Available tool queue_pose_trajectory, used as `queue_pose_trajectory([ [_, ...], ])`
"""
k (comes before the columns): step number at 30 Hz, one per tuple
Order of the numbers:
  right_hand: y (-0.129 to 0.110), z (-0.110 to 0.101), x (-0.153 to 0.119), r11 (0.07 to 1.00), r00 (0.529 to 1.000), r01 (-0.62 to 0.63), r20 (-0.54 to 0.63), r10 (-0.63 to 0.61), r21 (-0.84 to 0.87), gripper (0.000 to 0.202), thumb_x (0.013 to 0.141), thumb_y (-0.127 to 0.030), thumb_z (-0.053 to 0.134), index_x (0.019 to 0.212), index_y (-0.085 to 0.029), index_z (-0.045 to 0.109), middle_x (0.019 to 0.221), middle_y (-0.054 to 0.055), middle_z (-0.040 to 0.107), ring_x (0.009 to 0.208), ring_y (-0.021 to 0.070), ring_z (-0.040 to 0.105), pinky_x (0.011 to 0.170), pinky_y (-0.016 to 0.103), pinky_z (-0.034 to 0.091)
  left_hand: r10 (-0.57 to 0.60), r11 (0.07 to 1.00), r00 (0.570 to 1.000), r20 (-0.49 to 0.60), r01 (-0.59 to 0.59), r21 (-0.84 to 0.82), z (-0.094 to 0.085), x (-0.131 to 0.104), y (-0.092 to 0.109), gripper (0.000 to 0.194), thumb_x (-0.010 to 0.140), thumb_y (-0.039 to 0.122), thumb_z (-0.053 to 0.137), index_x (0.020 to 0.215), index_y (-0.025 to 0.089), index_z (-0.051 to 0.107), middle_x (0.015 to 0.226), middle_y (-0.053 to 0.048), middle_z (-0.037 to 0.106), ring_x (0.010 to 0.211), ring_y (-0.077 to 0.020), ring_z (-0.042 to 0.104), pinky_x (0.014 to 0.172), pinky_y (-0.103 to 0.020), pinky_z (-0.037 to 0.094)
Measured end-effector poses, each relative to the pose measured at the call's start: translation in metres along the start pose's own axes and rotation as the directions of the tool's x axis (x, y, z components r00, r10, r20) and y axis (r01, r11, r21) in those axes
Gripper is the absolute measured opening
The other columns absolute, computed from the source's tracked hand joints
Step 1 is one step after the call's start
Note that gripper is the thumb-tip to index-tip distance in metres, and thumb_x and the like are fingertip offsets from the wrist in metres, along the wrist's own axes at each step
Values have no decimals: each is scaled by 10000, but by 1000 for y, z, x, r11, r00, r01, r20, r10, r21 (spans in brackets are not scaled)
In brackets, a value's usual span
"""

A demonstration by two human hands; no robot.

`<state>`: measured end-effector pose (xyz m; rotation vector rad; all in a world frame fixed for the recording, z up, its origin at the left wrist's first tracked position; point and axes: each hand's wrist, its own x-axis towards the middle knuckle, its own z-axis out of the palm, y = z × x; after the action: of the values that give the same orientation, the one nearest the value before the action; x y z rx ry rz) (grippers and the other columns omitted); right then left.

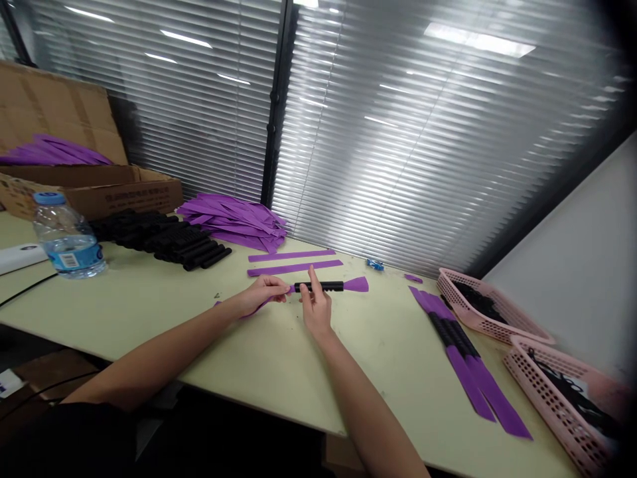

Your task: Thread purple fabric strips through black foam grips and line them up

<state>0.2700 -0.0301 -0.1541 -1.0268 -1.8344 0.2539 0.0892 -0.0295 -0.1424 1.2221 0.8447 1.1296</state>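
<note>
- Here's the left hand (266, 290), fingers closed in a pinch on the purple strip (356, 285), right by one end of the black tube (333, 286)
- And the right hand (317, 312) is at the tube, fingers part-way open, the index finger lying across it; whether they grip firmly, I cannot tell
- The strip shows at both ends of the tube, fanning wide past its right end, all of it nearer the far edge of the counter (269, 365) than the near one
- That strip looks light, thin and limp, likely to fold or bunch, so close to the tube's mouth is the place to pinch
- The tube looks light too, ribbed and perhaps a bit springy; a loose hold round its middle should avoid squashing it
- Just beyond, two flat strips (298, 269) lie side by side; to the left, stacked black tubes (179, 242)
- Over by the right edge, sleeved strips (500, 398) lie beside a pink basket (462, 314)
</note>
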Motion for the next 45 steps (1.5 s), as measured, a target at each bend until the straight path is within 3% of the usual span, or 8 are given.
queue_pose_trajectory([
  [6, -4, -2, 1, 998, 1000, -7, -1, 7, 65, 549, 949, -460, 379, 1413, -169, 409, 616, 5, 652, 626, 147, 651, 612, 209, 497, 104, 991, 993, -58, -99, 86, 4, 0, 1, 239, 647, 345, 792, 711, 122, 732, 673, -47, 689, 652, -128, 596, 697, -256, 468],
  [10, -2, -1, 2, 996, 1000, 1, 11, -2, 89, 514, 946, -452, 399, 1395, -205, 438, 867, 48, 711, 608, 126, 638, 615, 212, 508, 153, 982, 986, -60, -145, 118, 3, 0, 1, 225, 662, 336, 780, 715, 122, 733, 691, -54, 701, 679, -142, 608, 720, -265, 470],
  [16, -3, -2, 2, 992, 998, 41, 43, -46, 116, 456, 949, -417, 415, 1379, -270, 453, 1197, 57, 635, 625, 110, 636, 616, 223, 518, 182, 975, 982, -45, -174, 141, -1, 2, -5, 201, 692, 324, 764, 733, 129, 737, 694, -50, 702, 684, -143, 611, 721, -263, 470],
  [22, -5, 0, 0, 991, 998, 40, 50, -46, 129, 448, 950, -409, 413, 1372, -268, 462, 1185, 53, 641, 622, 114, 636, 608, 230, 520, 208, 969, 977, -35, -201, 140, 1, 3, -8, 196, 704, 318, 753, 738, 126, 734, 708, -52, 698, 692, -147, 609, 721, -267, 467],
  [27, -2, 0, 1, 992, 997, 23, 72, -32, 121, 453, 948, -419, 409, 1371, -267, 463, 1063, 47, 686, 618, 121, 627, 623, 233, 523, 182, 977, 983, 4, -181, 112, 3, 1, -5, 220, 703, 336, 756, 732, 122, 718, 705, -48, 684, 687, -138, 601, 718, -264, 461],
  [33, -1, -4, 6, 988, 998, -31, 63, 22, 154, 453, 945, -424, 410, 1374, -286, 447, 1204, 53, 625, 614, 107, 614, 628, 231, 521, 144, 973, 988, 48, -151, 174, 0, 4, -3, 280, 737, 403, 722, 818, 135, 702, 725, -41, 671, 688, -147, 625, 662, -258, 474],
  [38, 1, -5, 7, 976, 995, -101, 20, 99, 193, 444, 940, -418, 425, 1362, -281, 453, 1199, 49, 622, 572, 91, 588, 599, 219, 514, 133, 950, 991, 2, -128, 286, -2, 6, -1, 297, 676, 402, 769, 765, 132, 683, 628, -15, 634, 600, -137, 608, 590, -244, 472],
  [45, 1, -3, 4, 976, 998, -57, -10, 61, 212, 420, 943, -386, 420, 1341, -263, 473, 1174, 47, 632, 587, 87, 590, 594, 213, 513, 140, 958, 989, 49, -148, 246, -1, 7, -7, 297, 723, 415, 730, 811, 133, 699, 653, -24, 656, 610, -119, 593, 608, -233, 462],
])
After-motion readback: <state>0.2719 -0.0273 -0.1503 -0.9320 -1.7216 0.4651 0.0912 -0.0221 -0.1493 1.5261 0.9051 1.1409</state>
